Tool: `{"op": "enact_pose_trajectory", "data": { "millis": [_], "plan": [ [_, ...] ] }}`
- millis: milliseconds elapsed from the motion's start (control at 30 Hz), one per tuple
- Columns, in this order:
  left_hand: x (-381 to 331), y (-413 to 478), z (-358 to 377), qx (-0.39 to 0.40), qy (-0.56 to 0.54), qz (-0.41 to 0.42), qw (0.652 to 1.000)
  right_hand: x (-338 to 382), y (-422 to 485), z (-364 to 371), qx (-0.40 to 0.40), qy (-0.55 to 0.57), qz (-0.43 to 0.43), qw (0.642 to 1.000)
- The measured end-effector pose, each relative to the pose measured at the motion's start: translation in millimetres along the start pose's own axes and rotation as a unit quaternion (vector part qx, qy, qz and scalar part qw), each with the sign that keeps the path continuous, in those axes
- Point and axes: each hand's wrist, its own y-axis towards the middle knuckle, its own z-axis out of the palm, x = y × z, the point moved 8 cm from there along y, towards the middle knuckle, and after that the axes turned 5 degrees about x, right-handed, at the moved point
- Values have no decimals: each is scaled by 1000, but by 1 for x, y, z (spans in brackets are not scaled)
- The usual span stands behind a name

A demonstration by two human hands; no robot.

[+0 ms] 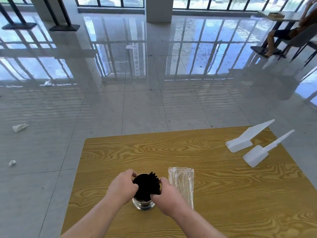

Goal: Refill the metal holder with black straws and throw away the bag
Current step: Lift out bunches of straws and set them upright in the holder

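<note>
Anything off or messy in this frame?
Yes. Crumpled clear wrappers lie scattered on the floor left of the table. The empty bag lies beside the metal holder, not binned. The black straws bunch unevenly, some fanned out right.

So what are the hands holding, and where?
Both hands, left and right, grip the bundle of black straws by its sides above the metal holder.

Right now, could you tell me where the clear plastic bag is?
In the head view, the clear plastic bag lies flat on the wooden table, just right of the metal holder, beside the right hand.
</note>
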Motion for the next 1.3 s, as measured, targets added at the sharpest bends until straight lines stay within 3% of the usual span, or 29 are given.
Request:
{"op": "enact_pose_trajectory", "data": {
  "millis": [200,400,733,1300],
  "plan": [
    [5,-9,16,21,41,-23,999,-5,1,-20,-36,-9,-25,999],
    [-27,-12,21,21,-26,70,997,7,4,-36,-73,-1,-79,994],
    [-31,-23,14,-37,-76,118,989,15,-8,-41,-80,20,-115,990],
    [-34,-35,-8,-99,-134,125,978,22,-26,-56,-125,53,-143,980]
  ]
}}
